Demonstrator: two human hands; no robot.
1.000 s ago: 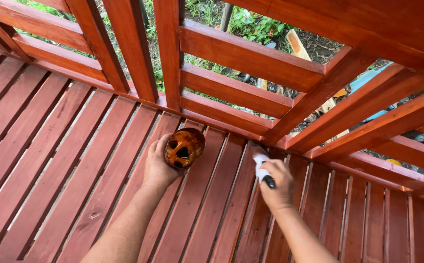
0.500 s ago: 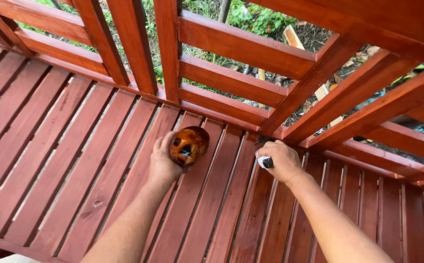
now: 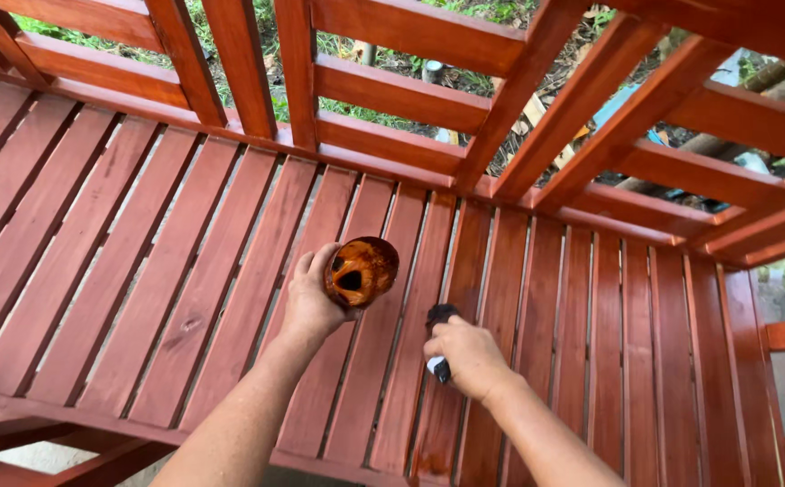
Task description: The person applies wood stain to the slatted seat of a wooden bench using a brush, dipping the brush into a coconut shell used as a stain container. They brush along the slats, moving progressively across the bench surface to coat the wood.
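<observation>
Holding that stain-smeared cup (image 3: 361, 271) tipped over the slatted bench seat (image 3: 185, 298) in the left hand (image 3: 311, 302) looks like a drip risk to me, while the right hand (image 3: 469, 356), closed around a small brush (image 3: 439, 316), could smear puddles between slats.

Red-brown slats (image 3: 185, 271), perhaps orange-stained cup (image 3: 361, 271)

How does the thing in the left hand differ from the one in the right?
The left hand holds a round stained container, orange-brown, its dark opening in view, lifted clear of the slats. The right hand grips a small brush, dark-tipped, slim, mostly hidden, pressed to a slat. Both sit over the red-brown bench.
</observation>
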